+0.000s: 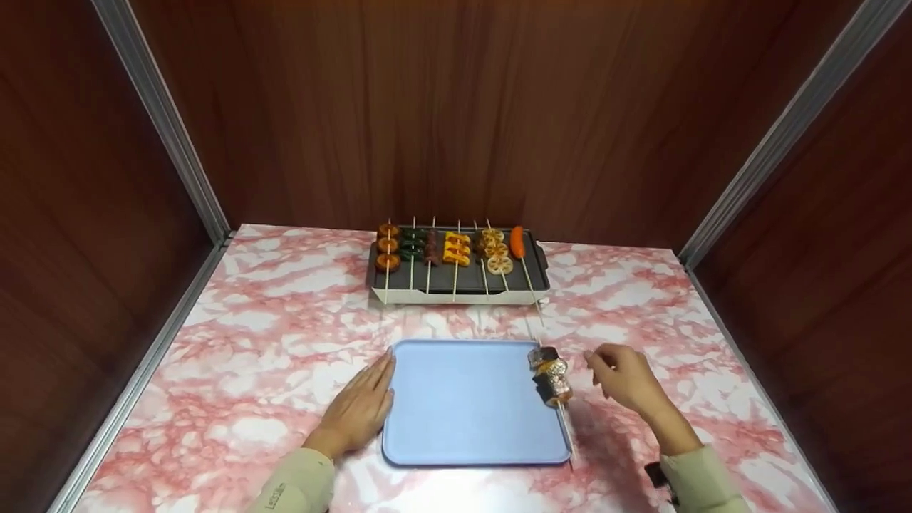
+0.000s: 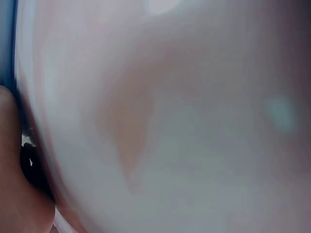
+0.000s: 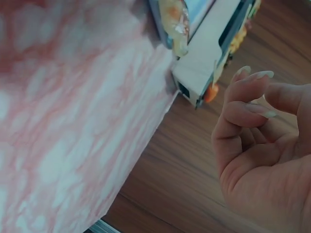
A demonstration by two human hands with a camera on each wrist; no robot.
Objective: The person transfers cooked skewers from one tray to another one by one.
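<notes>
Dark wood panels point(image 1: 499, 107) stand around the workspace, with grey metal posts point(image 1: 164, 114) running up the two far corners. They enclose a table point(image 1: 249, 342) topped in red-and-white marbling. A light-blue rectangular tray point(image 1: 463, 406) lies flat at the near middle of the table. Beyond it, close to the back panel, sits a grill point(image 1: 470, 294) with a dark plate and a pale front.

Pale green sleeves point(image 1: 296, 484) cover both forearms, and a dark band point(image 1: 655, 474) shows at the right cuff. The left hand point(image 1: 360, 406) lies palm down with its fingers extended, touching the tray's left rim. The right hand point(image 1: 627, 377) is just to the right of the tray, apart from it, its fingers loosely curled and holding nothing.

Near that hand, a loaded skewer point(image 1: 552, 377) with dark, orange and silvery pieces lies aslant along the tray's right rim, its stick reaching past both ends of that side. Seven more skewers line the grill; among them are brown-orange rounds point(image 1: 388, 246) at the left, yellow pieces point(image 1: 457, 249) mid-row, lotus-root slices point(image 1: 499, 266) and, at the right end, an orange sausage point(image 1: 517, 242).
</notes>
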